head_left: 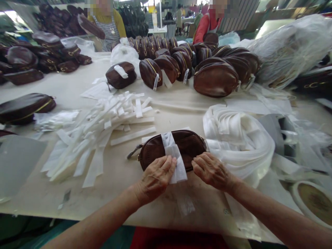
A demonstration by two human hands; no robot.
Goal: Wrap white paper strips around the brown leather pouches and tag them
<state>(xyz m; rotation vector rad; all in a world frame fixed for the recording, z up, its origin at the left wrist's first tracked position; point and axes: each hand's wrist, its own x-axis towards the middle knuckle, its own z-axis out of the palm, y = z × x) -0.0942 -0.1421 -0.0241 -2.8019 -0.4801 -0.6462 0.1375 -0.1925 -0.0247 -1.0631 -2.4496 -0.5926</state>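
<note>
A dark brown oval zip bag [151,152] lies on the table in front of me, its wrapped zipper pull sticking out at the left. Across its middle runs a white foam strip [178,166], with one end hanging over the near edge. My left hand [157,176] presses its closed fingertips onto this strip at the bag's front. At the bag's right front edge, my right hand [211,171] has its fingers curled together; what is between them is hidden. A small clear piece of film [186,206] lies on the table just below the bag.
Loose white strips [98,135] are heaped to the left. A roll of white foam sheet [238,135] stands at the right, near a tape roll [315,200]. Brown bags [215,81] line the far side, more [23,58] pile up left. Two co-workers [110,26] are across the table.
</note>
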